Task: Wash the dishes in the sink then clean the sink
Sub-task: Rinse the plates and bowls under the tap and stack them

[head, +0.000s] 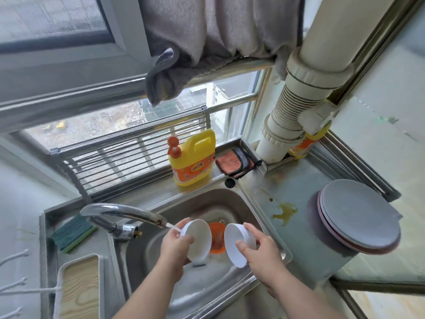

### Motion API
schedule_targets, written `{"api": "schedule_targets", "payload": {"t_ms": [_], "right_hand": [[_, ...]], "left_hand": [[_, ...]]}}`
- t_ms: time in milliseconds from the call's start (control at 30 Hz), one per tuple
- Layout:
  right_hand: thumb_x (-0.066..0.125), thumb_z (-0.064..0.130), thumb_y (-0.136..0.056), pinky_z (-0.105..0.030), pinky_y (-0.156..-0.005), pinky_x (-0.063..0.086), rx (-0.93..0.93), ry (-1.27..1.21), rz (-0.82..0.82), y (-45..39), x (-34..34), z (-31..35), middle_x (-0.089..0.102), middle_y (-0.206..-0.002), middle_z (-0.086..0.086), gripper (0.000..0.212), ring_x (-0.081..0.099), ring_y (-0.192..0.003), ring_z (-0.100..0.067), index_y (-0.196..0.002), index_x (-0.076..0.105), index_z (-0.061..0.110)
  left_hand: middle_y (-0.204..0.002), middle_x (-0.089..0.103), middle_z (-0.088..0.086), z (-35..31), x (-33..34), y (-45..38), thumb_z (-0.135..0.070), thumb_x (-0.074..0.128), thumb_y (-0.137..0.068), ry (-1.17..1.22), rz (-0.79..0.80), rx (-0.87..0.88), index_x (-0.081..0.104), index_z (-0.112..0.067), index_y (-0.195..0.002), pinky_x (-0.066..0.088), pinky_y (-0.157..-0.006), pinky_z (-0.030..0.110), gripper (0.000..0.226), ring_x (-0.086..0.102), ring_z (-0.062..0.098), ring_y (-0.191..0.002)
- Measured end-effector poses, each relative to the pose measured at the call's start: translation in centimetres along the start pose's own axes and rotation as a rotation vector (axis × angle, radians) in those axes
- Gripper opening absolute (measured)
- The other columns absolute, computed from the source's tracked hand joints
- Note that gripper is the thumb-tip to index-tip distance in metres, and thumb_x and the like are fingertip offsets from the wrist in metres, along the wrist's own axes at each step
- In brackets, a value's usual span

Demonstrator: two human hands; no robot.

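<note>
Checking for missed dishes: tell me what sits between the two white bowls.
In the head view, an orange bowl sits in the sink between them.

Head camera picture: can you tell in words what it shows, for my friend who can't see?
Two hands each hold a white bowl over a steel sink: the left hand tilts the left bowl under the running faucet, the right hand holds the right bowl beside it. An orange bowl lies in the sink, and stacked plates rest on the counter at right.
</note>
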State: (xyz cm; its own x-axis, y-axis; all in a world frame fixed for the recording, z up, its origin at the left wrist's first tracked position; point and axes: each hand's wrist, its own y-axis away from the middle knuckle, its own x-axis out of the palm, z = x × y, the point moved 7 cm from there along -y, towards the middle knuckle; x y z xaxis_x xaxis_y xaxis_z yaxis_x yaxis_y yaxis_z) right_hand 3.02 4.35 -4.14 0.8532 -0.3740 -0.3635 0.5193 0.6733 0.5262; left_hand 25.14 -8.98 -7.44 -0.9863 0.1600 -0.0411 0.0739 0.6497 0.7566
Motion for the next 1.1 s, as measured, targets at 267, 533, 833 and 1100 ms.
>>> {"api": "schedule_targets", "payload": {"t_ms": [267,533,833,1100], "right_hand": [[0.077,0.040,-0.091,-0.036,-0.105,0.051,-0.015,-0.003,0.012,0.6,-0.2,-0.1,0.054,-0.135,0.006,0.057,0.058,-0.116,-0.006,-0.142,0.055,0.052],[0.077,0.039,-0.091,-0.043,-0.108,0.051,-0.016,-0.027,0.004,0.6,-0.4,-0.6,0.054,-0.134,0.005,0.054,0.058,-0.115,-0.009,-0.137,0.056,0.057],[0.078,0.043,-0.089,-0.048,-0.109,0.050,-0.009,-0.028,0.019,0.1,-0.1,-0.6,0.053,-0.134,0.006,0.057,0.056,-0.120,-0.015,-0.138,0.054,0.058],[0.086,0.032,-0.085,-0.042,-0.108,0.051,-0.016,0.017,0.015,0.4,0.3,-0.8,0.056,-0.134,0.007,0.070,0.059,-0.120,-0.014,-0.145,0.053,0.047]], "left_hand": [[-0.141,0.051,0.018,0.8,-1.0,-1.1,-0.013,0.053,-0.107,0.645,-0.035,-0.178,0.057,-0.030,-0.140,0.058,-0.075,0.061,0.038,0.058,0.045,-0.107],[-0.144,0.054,0.016,1.6,-2.7,-1.6,0.017,0.038,-0.098,0.607,-0.057,-0.119,0.061,-0.034,-0.143,0.061,-0.066,0.056,0.071,0.056,0.051,-0.122],[-0.128,0.064,0.005,1.1,-2.2,-0.5,-0.010,0.067,-0.088,0.010,-0.080,0.061,0.065,-0.039,-0.132,0.064,-0.084,0.053,0.053,0.065,0.031,-0.109],[-0.108,0.070,0.005,-2.3,-1.5,1.1,-0.008,0.095,-0.059,-0.961,-0.195,1.008,0.070,-0.018,-0.123,0.055,-0.095,0.043,0.070,0.064,0.037,-0.100]]}}
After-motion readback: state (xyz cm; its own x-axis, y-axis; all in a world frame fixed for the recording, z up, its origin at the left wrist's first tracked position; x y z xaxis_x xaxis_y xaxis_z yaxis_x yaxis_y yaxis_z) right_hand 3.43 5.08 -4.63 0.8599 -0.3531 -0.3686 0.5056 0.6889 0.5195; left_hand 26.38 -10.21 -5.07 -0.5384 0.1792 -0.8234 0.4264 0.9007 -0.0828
